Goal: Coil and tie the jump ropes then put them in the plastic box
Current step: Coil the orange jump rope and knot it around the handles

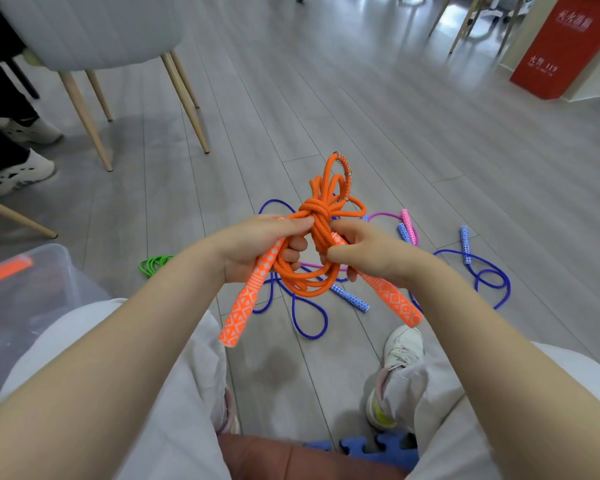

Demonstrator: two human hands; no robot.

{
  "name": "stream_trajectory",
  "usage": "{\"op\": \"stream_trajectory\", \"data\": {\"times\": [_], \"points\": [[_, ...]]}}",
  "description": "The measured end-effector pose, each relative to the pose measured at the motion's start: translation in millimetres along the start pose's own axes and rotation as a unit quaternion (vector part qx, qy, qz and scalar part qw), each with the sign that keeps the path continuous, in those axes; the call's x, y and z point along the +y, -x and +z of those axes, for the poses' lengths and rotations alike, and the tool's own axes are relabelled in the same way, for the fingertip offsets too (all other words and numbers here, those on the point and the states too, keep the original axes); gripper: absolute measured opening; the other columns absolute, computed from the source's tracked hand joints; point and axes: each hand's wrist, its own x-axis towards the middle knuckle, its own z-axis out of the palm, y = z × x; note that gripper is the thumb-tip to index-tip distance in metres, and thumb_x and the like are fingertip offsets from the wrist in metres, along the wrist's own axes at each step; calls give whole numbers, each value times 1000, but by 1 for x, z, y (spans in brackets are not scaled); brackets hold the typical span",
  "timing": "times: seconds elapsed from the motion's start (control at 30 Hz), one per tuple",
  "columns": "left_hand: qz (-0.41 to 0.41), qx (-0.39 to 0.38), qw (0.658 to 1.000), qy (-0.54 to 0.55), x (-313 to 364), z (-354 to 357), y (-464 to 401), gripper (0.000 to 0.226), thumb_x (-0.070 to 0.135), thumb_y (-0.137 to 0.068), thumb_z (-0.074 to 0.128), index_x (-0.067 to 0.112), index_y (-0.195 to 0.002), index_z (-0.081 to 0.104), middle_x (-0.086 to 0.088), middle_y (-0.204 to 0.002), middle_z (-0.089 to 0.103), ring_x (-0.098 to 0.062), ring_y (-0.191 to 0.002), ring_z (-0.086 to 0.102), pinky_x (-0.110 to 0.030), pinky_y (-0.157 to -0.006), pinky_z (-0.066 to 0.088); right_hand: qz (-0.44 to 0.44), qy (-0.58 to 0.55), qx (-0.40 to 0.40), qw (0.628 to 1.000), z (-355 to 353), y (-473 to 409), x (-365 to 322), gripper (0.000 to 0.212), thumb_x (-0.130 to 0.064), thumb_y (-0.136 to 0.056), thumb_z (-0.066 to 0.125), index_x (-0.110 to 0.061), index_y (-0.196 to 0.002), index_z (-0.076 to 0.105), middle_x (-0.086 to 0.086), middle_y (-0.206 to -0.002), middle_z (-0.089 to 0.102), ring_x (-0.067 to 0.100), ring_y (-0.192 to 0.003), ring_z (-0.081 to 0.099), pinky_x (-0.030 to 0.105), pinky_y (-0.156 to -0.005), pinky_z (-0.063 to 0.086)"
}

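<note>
Hands both gripping orange rope [317, 223] coil w/ knot, coil long axis vertical, handles angled down-outward.

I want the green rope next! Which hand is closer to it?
Left. The left hand grips the orange rope just right of and above the green rope on the floor. The right hand holds the same bundle farther right.
</note>
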Motion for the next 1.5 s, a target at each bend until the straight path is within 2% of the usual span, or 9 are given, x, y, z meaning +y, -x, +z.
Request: {"op": "stream_trajectory", "data": {"times": [0.27, 0.37, 0.47, 0.67, 0.83, 1.07, 1.2, 1.33, 1.5], "points": [[24, 68, 997, -22, -8, 3, -8, 21, 31, -94, 60, 11, -99, 65, 1, -66, 54, -9, -52, 51, -23, -50, 49, 3, 15, 12, 1000, 3, -2, 4, 12, -11, -88, 59, -16, -99, 61, 11, -99, 66, 16, -82, 66, 23, -60, 55], [24, 60, 997, -32, -10, 4, -9, 22, 32, -94, 61, 11, -102, 65, 1, -65, 53, -12, -55, 52, -28, -60, 53, -3, 47, 25, 999, 4, -3, 4, 16, -11, -87, 60, -7, -103, 61, 16, -101, 66, 24, -85, 66, 17, -57, 52], [21, 46, 998, -33, -11, 4, -9, 21, 32, -95, 59, 13, -101, 65, 1, -66, 54, -13, -59, 56, -37, -75, 55, -5, 59, 25, 998, 5, -3, 2, 17, -12, -88, 59, -6, -104, 61, 16, -100, 65, 17, -79, 62, 12, -53, 49], [50, 37, 991, -119, -10, -1, -9, 24, 12, -94, 53, 13, -114, 64, -6, -96, 71, -20, -88, 67, -44, -89, 53, 34, 56, 17, 998, -3, -2, 3, 12, -18, -87, 57, -29, -93, 58, 13, -91, 69, 25, -73, 63, 33, -60, 54], [52, 4, 984, -170, -8, -2, -3, 45, 3, -78, 63, 17, -121, 60, -8, -98, 69, -22, -88, 68, -44, -88, 56, 38, 36, 15, 999, -6, 0, 2, 12, -15, -89, 56, -21, -99, 60, 6, -84, 68, 14, -67, 59, 27, -58, 50], [55, 21, 986, -158, -9, 4, -5, 32, 2, -88, 63, 11, -118, 59, -13, -94, 68, -22, -79, 68, -40, -80, 58, 44, 33, 14, 998, -4, -1, 2, 17, -16, -89, 55, -11, -104, 60, 12, -83, 60, 20, -69, 52, 31, -59, 48], [61, 19, 992, -110, -11, 9, -6, 20, -4, -87, 57, 8, -102, 60, -8, -70, 61, -16, -58, 59, -33, -66, 57, 37, 32, 10, 999, -2, -2, 0, 13, -18, -87, 55, -14, -98, 61, 21, -87, 57, 23, -70, 51, 34, -60, 47], [48, -8, 999, -16, -7, 9, -5, 15, -2, -91, 52, 9, -90, 61, -5, -66, 61, -14, -56, 58, -33, -70, 55, 20, 35, 32, 999, -3, 0, -2, 24, -14, -88, 54, -1, -107, 58, 9, -83, 56, 15, -67, 53, 23, -56, 46], [55, -5, 998, -19, -11, 9, -6, 14, 11, -92, 61, 11, -105, 63, -1, -74, 62, -12, -55, 56, -29, -62, 56, 19, 45, 26, 998, -5, 2, -2, 20, -16, -87, 54, -13, -105, 61, 14, -89, 67, 18, -68, 57, 31, -58, 51]]}}
